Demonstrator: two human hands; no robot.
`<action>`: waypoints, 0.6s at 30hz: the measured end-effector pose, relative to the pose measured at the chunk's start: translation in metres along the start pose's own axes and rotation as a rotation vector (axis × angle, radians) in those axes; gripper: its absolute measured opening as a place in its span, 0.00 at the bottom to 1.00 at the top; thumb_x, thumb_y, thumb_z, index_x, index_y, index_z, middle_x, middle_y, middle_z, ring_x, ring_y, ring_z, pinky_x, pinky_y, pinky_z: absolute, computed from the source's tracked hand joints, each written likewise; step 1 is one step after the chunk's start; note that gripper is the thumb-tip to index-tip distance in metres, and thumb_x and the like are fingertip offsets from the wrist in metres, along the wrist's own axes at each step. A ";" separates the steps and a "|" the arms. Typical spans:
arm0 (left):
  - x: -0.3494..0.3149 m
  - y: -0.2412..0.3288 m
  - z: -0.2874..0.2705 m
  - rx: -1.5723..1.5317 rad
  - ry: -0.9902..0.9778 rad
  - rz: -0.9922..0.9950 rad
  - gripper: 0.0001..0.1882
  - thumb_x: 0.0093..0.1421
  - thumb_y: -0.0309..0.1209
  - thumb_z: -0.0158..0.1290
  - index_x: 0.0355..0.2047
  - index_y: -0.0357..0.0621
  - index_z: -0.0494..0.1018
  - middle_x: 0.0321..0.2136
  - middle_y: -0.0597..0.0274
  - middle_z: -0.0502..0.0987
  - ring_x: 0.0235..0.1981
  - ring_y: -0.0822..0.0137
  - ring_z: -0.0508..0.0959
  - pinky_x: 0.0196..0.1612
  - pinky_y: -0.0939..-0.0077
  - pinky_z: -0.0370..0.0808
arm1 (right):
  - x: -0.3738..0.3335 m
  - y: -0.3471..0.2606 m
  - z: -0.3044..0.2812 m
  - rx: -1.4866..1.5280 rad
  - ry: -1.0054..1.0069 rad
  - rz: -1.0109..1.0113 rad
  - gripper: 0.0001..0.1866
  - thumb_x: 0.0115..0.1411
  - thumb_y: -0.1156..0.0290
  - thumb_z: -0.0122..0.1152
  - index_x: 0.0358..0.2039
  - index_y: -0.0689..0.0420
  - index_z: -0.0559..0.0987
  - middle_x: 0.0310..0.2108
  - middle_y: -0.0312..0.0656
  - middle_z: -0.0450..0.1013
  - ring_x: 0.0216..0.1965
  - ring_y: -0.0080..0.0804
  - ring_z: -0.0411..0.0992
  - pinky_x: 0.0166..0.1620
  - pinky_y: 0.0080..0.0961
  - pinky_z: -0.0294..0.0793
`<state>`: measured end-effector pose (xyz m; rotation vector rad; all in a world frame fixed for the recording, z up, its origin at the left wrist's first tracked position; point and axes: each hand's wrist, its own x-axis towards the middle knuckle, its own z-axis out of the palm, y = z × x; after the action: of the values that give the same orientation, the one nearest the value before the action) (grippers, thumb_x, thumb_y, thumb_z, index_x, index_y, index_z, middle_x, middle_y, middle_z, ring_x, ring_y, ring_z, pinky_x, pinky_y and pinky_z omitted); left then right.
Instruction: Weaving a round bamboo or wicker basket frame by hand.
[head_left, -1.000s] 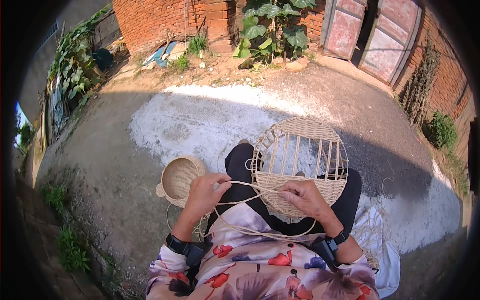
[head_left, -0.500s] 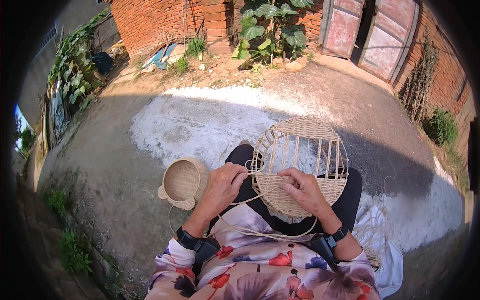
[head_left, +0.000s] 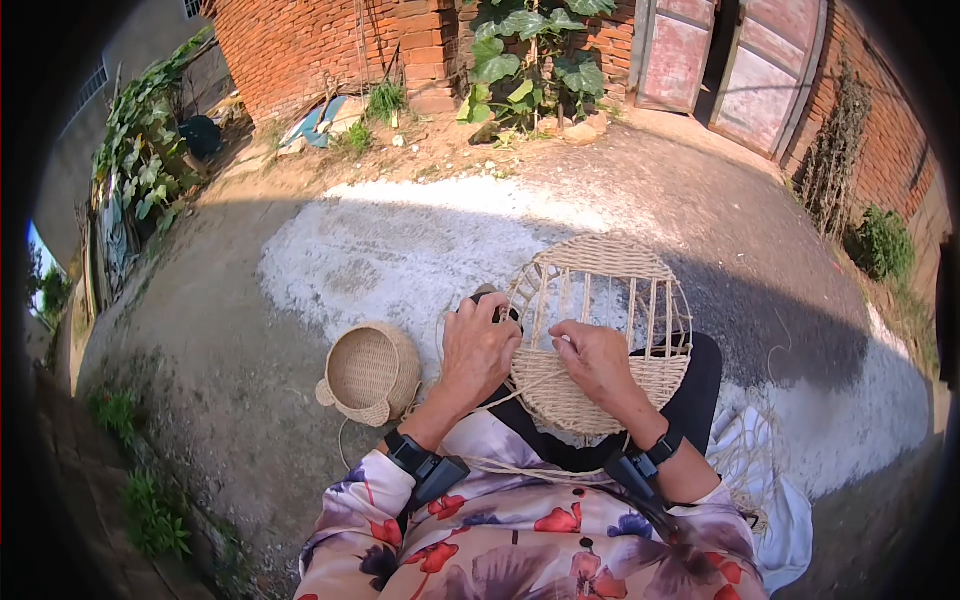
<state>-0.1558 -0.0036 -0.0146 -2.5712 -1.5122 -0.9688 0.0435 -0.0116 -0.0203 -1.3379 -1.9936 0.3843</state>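
"Where's the big basket [head_left: 665, 375]?"
"Right of centre in the frame, under the right hand [head_left: 597, 362] and just right of the left hand [head_left: 478, 350]."
"And the fingers?"
"Left ones curl at its left edge; I can't tell what they grip. Right ones bend over its middle, thumb near forefinger, any hold hidden."
"Anything else?"
"1 cord [head_left: 540, 382] crosses the weave; 1 small basket [head_left: 365, 365] sits left of centre."

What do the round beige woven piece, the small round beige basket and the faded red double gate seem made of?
Round beige woven piece: probably plant fibre, matte; interlaced strands show.
Small round beige basket: likely similar fibre, matte, with a finer, denser weave.
Faded red double gate: perhaps painted metal; its worn coat looks patchy.
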 end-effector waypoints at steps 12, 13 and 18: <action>-0.014 -0.002 0.025 -0.141 0.083 -0.199 0.04 0.52 0.33 0.61 0.29 0.52 0.83 0.53 0.63 0.71 0.49 0.58 0.69 0.52 0.59 0.61 | 0.041 0.022 0.019 -0.060 -0.442 0.209 0.10 0.50 0.66 0.58 0.30 0.53 0.84 0.30 0.51 0.79 0.35 0.51 0.77 0.41 0.42 0.77; -0.015 -0.003 0.025 -0.142 0.084 -0.199 0.04 0.52 0.33 0.61 0.29 0.52 0.83 0.53 0.63 0.71 0.49 0.58 0.69 0.52 0.59 0.61 | 0.043 0.023 0.018 -0.061 -0.443 0.208 0.10 0.50 0.66 0.58 0.30 0.53 0.84 0.30 0.51 0.79 0.35 0.51 0.77 0.41 0.42 0.77; -0.023 -0.032 0.030 -0.251 0.237 -0.207 0.09 0.54 0.33 0.60 0.36 0.49 0.79 0.47 0.61 0.75 0.44 0.60 0.75 0.47 0.62 0.67 | 0.045 0.013 0.014 0.069 -0.464 0.297 0.13 0.48 0.63 0.57 0.27 0.57 0.83 0.27 0.52 0.78 0.31 0.50 0.77 0.38 0.38 0.75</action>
<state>-0.1737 0.0048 -0.0602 -2.3683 -1.7086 -1.5163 0.0330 0.0363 -0.0206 -1.6142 -2.1161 0.9688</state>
